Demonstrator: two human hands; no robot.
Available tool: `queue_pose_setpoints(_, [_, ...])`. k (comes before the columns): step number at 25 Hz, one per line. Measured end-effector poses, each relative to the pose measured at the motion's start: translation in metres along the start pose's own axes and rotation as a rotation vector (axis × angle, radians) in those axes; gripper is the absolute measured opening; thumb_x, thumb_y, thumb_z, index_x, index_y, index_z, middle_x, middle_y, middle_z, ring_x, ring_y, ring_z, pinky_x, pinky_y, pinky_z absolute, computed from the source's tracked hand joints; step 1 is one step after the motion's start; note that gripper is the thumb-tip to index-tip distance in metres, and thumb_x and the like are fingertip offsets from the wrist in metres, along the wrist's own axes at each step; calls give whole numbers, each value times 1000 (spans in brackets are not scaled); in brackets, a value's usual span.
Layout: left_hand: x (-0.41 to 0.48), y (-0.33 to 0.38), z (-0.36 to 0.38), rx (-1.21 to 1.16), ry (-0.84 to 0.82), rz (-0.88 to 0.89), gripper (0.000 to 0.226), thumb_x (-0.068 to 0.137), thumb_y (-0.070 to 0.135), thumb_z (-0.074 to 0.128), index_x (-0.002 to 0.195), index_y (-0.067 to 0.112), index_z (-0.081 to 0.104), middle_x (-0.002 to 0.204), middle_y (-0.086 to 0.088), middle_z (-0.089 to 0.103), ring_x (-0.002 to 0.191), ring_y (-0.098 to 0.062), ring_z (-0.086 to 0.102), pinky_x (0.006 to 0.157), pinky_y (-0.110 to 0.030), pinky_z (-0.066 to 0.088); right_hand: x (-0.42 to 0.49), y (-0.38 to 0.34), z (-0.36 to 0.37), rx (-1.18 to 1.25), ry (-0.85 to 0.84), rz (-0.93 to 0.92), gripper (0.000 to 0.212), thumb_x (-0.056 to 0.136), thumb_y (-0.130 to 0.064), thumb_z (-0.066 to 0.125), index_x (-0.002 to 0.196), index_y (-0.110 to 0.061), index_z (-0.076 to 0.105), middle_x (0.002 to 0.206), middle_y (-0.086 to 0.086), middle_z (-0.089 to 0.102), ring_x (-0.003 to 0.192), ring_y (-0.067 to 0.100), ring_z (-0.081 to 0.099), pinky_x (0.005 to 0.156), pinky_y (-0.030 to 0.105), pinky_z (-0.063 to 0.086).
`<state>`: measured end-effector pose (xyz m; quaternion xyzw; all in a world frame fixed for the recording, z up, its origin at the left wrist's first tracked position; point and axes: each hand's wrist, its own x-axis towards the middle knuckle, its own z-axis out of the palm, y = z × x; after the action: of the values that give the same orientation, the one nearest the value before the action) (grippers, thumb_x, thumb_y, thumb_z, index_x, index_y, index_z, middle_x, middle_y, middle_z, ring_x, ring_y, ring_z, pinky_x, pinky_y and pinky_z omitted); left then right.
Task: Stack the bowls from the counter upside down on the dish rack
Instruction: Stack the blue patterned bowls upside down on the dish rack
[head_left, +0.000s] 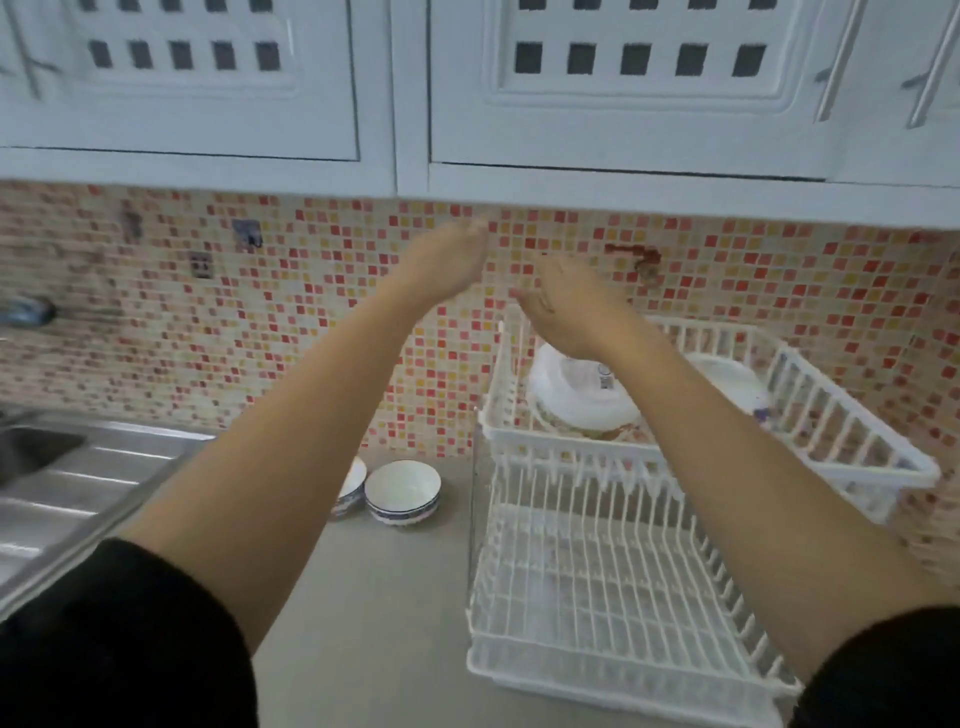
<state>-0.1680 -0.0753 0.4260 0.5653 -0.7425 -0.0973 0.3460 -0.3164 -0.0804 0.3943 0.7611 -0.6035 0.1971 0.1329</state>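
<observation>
Hands: left hand (447, 260) and right hand (566, 306) raised, empty, fingers loose, over dish rack (613, 582) | Bowls: upturned stack (582, 395) on upper tier, likely to drain; two upright bowls (402, 493) on desk (374, 613) beside rack, awaiting stacking

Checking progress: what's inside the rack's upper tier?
The dish rack's upper tier holds an upside-down bowl stack and a white dish beside it; the right hand and forearm cover parts.
</observation>
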Motion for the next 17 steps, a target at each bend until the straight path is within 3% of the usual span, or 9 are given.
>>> queue_pose_setpoints(5, [-25,-119,-43,101,-70,-178,51,105,25,21,141,-6,38,149,-25,39,137,-35,39,106,-37,34,23,-111,62,68,-43,7,60,100,-39,30,150,-8,19,158,11,21,144,29,24,116,44,26])
queue_pose_setpoints(7, [-34,-163,-38,146,-110,-200,51,105,25,20,145,-5,32,154,-25,29,143,-36,29,114,-40,26,26,-138,98,151,-82,67,61,101,-37,31,151,-8,12,160,11,15,146,29,18,118,44,22])
queue_pose_setpoints(10, [-37,-226,-16,162,-201,-215,50,104,23,21,142,-8,32,151,-28,29,141,-40,28,113,-44,26,23,-162,152,246,-99,174,61,99,-34,36,150,-5,18,155,16,25,142,32,26,115,43,26])
queue_pose_setpoints(12, [-34,-262,6,121,-250,-237,49,102,27,25,133,-9,39,140,-28,41,129,-41,40,101,-44,35,23,-165,186,243,-114,245,60,98,-35,37,147,-3,23,151,18,33,138,34,32,113,44,31])
queue_pose_setpoints(15, [-36,-299,48,159,-329,-258,35,102,21,24,115,-2,47,128,-26,47,120,-39,46,91,-40,36,21,-157,229,205,-185,332,61,98,-39,37,146,-3,27,147,17,38,134,35,36,110,44,33])
queue_pose_setpoints(17, [-36,-317,77,120,-341,-326,37,102,17,27,131,0,43,134,-26,43,125,-40,44,90,-38,35,22,-148,261,202,-242,387,61,98,-41,36,145,-4,29,146,17,39,134,35,35,108,44,34])
